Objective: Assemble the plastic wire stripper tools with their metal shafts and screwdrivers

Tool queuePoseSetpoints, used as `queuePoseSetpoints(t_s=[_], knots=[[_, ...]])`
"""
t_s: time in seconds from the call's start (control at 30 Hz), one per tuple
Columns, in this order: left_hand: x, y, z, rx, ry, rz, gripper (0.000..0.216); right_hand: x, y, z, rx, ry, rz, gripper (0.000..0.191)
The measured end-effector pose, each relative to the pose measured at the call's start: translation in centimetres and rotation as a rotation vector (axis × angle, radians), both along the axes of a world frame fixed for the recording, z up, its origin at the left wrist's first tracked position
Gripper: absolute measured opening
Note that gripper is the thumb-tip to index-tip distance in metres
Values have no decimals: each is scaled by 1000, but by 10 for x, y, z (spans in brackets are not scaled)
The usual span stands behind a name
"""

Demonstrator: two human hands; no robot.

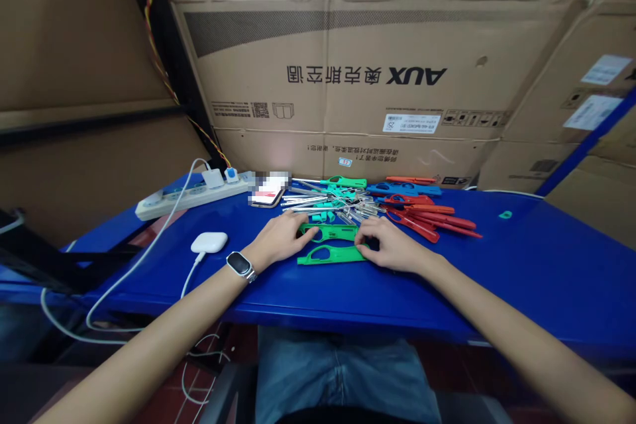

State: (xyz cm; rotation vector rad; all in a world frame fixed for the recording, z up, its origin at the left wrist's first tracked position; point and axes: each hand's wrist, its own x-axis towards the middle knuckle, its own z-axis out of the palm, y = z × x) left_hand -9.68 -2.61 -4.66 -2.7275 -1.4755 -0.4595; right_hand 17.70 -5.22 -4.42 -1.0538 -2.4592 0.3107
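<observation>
Two green plastic lighter shells lie flat on the blue table (536, 258), one just in front of the other, right in the middle between both hands. The left hand (283, 236) has its thumb and fingers closed on the left end of the far green shell (338, 232), with a smartwatch (239, 264) on that wrist. The right hand (390, 243) is curled over the right ends, fingertips touching around the far one and the near green shell (338, 254); honestly can't tell if it's pinching either or just resting there. Just behind them there's a messy heap of metal tubes (304, 200), with blue shells (405, 189) and red shells (422, 222) piled off to the right. A phone (268, 196) sits left of the heap, and a white earbud case (209, 242) is plugged in nearer the front, near a power strip (191, 200).
</observation>
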Motion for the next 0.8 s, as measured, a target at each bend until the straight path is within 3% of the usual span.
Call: queuePoseSetpoints(t_s=[0.2, 0.4, 0.63, 0.8], knots=[[-3, -2, 4, 131, -64, -98, 42, 0, -1, 0, -22, 39, -1, 9], [-5, -9, 14, 11, -233, -351, 35, 9, 4, 5, -138, 240, -83, 9], [-3, 0, 7, -6, -264, -310, 35, 12, 11, 0, -152, 316, -162, 16], [-2, 38, 19, 17, -289, -254, 34, 9, 43, 10, -72, 316, -232, 16]])
